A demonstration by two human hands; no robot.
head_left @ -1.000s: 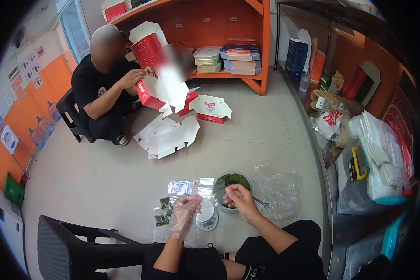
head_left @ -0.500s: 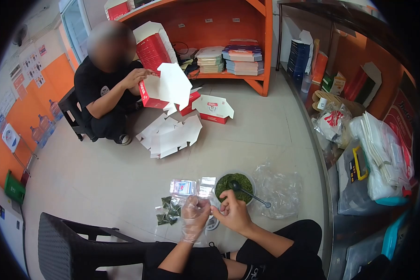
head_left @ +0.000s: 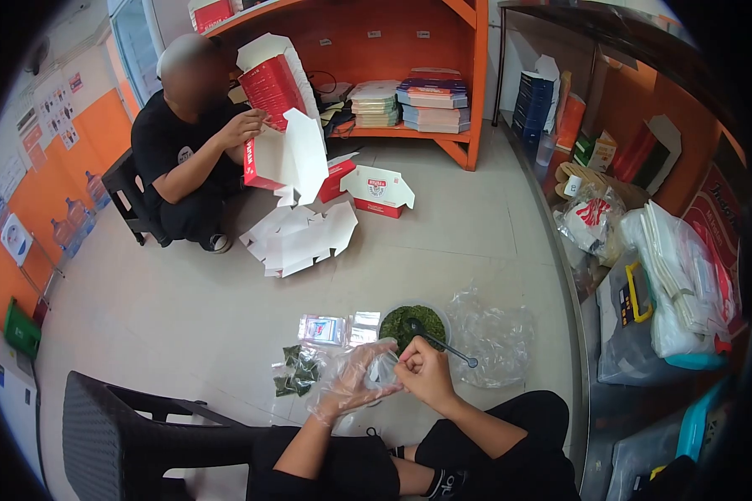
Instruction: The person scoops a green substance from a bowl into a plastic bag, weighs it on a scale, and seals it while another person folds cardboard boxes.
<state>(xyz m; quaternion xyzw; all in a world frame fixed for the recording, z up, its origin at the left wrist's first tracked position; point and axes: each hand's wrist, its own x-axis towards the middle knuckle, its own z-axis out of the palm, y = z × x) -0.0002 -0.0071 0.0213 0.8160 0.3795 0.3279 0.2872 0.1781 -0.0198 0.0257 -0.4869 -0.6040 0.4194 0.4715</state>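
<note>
Down at floor level, my left hand [head_left: 355, 382], inside a loose clear plastic glove, and my bare right hand [head_left: 426, 376] meet just in front of the round bowl of dark green dried leaves [head_left: 413, 322]. Both sets of fingers seem pinched together on something small and clear between them, probably a little plastic sachet, though I cannot tell for sure. A long-handled metal spoon [head_left: 439, 345] rests in the bowl. Small filled green packets [head_left: 297, 371] lie on the tiled floor [head_left: 184, 317] just left of my hands, beside a crumpled clear plastic bag [head_left: 497, 338]. Such a sachet would be light, limp and slippery; I judge its top edge the best hold. Across the room a seated person [head_left: 188, 150] folds a red-and-white cardboard box [head_left: 284, 154].
</note>
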